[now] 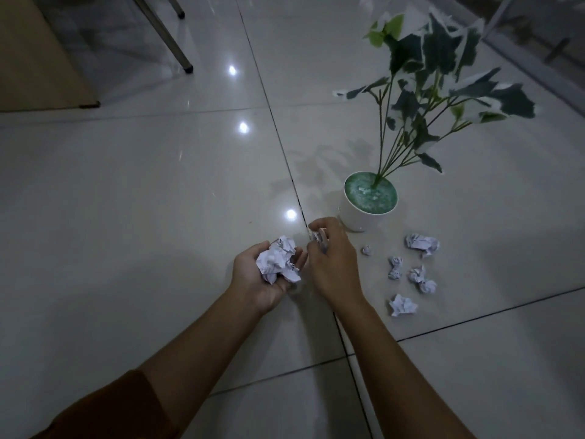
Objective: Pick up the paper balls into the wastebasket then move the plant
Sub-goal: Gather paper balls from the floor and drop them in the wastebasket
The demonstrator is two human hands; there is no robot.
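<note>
My left hand (253,277) is palm up over the floor and cups a bunch of crumpled paper balls (278,259). My right hand (332,258), just to its right, pinches another small paper ball (318,237) in its fingertips. Several more paper balls lie on the tiles to the right, among them a large one (422,243), a tiny one (366,249) and one nearest me (402,305). The plant (443,90), with green and white leaves, stands in a white pot (357,217) just beyond my right hand. No wastebasket is in view.
The floor is glossy grey tile (142,201) with dark grout lines. A metal table leg (177,45) and a wooden cabinet panel (38,64) stand at the upper left. A glass wall with a metal frame (531,58) runs along the upper right.
</note>
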